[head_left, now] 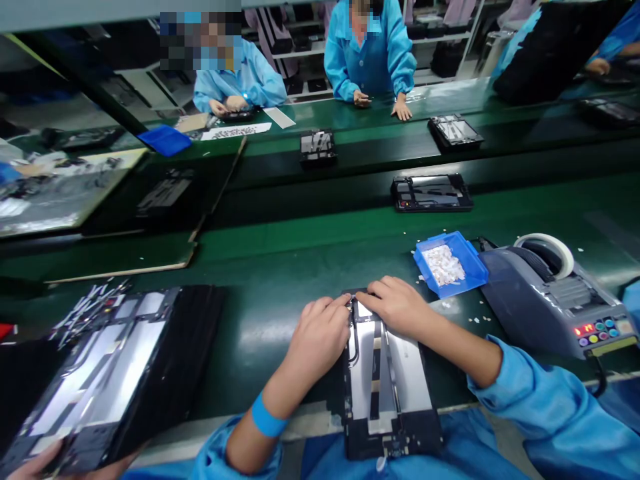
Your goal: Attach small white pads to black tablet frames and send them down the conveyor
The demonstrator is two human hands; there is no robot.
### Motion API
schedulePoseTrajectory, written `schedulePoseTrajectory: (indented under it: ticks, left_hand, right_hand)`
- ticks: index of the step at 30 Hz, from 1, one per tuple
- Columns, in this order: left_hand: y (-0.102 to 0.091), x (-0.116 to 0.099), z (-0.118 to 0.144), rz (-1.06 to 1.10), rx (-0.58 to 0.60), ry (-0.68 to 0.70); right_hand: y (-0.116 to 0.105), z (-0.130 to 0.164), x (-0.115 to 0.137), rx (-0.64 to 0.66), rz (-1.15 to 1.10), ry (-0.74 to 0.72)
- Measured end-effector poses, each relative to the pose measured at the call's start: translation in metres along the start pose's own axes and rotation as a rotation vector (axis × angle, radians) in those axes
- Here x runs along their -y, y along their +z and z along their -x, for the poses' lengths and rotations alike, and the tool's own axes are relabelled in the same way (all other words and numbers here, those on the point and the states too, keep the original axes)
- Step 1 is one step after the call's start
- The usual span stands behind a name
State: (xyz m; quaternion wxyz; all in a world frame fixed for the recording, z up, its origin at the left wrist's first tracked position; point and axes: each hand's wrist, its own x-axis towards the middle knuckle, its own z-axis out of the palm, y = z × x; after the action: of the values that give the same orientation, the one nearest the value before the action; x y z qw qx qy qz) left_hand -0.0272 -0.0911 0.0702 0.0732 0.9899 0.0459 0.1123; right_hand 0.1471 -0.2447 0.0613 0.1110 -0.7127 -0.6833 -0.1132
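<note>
An opened tablet (413, 373) lies in front of me, its inner side up, showing silver battery panels and a dark ribbon cable. Its near end reaches past the table's front edge, above my lap. My left hand (320, 333), with a blue wristband, is closed at the tablet's far left corner, thumb and fingertips on the edge. From the other side my right hand (397, 307) curls over the far right corner. The fingertips of both hands nearly meet at the far end. Anything small between them is hidden.
Right of me are a blue bin (473, 260) of small pale pieces and a grey tape dispenser (540, 300). At left, another person's hand (43, 463) holds a stack of opened tablets (115, 347). Another tablet (433, 192) lies beyond; two co-workers sit across.
</note>
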Motion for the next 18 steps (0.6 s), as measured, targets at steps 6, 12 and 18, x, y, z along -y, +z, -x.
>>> schedulePoseTrajectory:
  ticks: [6, 12, 18]
  left_hand:
    - [-0.006, -0.001, -0.003, 0.011, 0.026, 0.012]
    - [-0.011, 0.003, -0.004, 0.160, 0.046, -0.029]
    - [-0.013, 0.013, -0.019, 0.592, 0.004, -0.283]
  right_hand:
    - [0.001, 0.002, -0.003, -0.033, -0.036, 0.010]
    - [-0.002, -0.003, -0.005, 0.053, -0.018, -0.019]
    - [-0.002, -0.003, -0.011, 0.077, -0.044, -0.045]
